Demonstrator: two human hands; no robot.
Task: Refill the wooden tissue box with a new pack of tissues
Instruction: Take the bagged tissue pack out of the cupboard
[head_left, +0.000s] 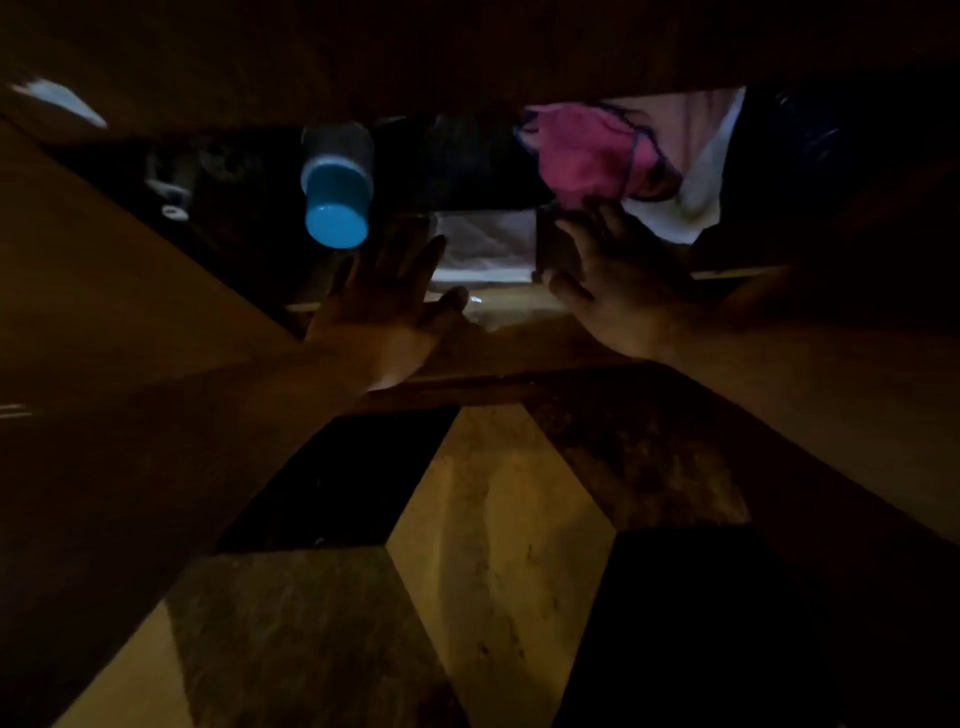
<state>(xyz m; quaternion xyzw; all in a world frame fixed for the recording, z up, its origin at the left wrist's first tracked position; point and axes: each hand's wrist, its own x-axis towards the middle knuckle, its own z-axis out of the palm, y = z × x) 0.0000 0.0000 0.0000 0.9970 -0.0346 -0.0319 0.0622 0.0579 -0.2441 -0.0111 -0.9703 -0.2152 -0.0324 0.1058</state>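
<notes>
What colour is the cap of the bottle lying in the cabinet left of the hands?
Bright blue: the plastic bottle's round cap, clearest in the head view.

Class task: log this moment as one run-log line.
stage: reaching into dark cabinet | left hand: open, beside tissue pack | right hand: open, at pack's other side | nearby: blue-capped bottle, pink cloth

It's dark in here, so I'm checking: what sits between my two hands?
In the head view, the white tissue pack lies between the left hand and right hand, both open beside it.
</notes>
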